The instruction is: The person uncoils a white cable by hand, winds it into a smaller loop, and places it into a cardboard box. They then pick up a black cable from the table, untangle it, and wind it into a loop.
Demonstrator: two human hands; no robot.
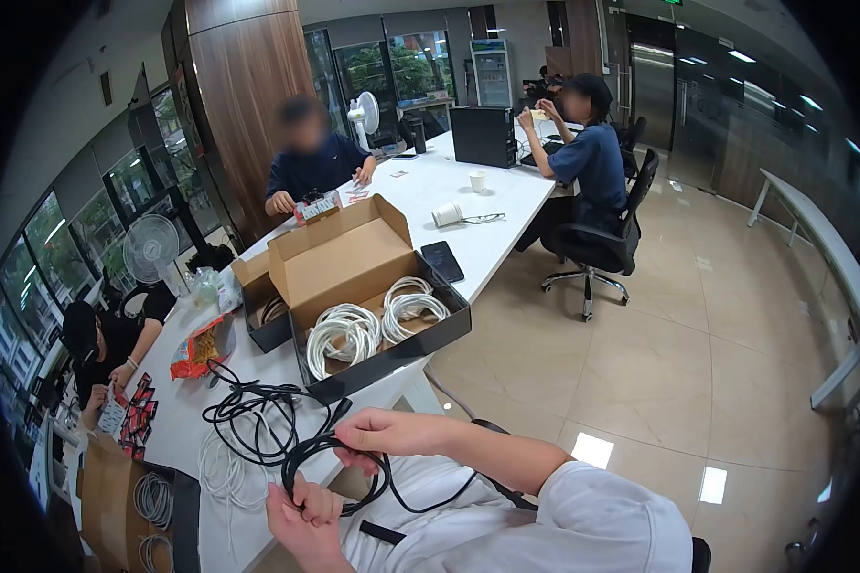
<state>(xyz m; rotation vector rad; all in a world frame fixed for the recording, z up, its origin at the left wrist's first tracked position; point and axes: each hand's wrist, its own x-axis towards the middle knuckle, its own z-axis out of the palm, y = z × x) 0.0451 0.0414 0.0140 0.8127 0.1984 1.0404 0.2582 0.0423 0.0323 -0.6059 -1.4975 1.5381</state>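
Note:
A coil of black cable (293,456) hangs between my two hands above my lap, close to the table edge. My left hand (308,523) is closed around its lower side. Higher up, my right hand (380,436) pinches the loops from above. One black strand trails from the coil across my white shirt toward the right. On the table beside my hands lie a loose tangle of black cable (248,413) and a loose white cable (227,468). A short black strip (382,532) rests on my lap.
An open cardboard box (392,368) holds coiled white cables (344,336). Around it are a phone (441,261), an orange snack bag (201,349) and another box (105,497) with grey coils. Several people sit around the white table (506,239), handling small items. An office chair (597,246) stands right.

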